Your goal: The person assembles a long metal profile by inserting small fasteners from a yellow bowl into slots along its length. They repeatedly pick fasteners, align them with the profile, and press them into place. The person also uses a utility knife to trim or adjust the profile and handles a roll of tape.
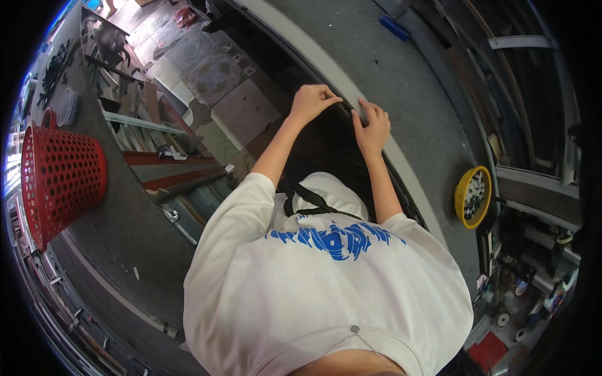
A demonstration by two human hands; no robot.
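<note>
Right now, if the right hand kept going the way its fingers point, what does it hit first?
The right hand points up across the pale frame strip it presses. Beyond that lies the grey worktable; the blue object is far off. Depth is unclear.

No screens or signs show. The nearest to a package is a red flat pack (488,351) on the floor, below and well apart from the yellow bowl (465,191). Small round tubs or rolls (503,319) lie between them, too small to tell. Labels cannot be made out.
</note>
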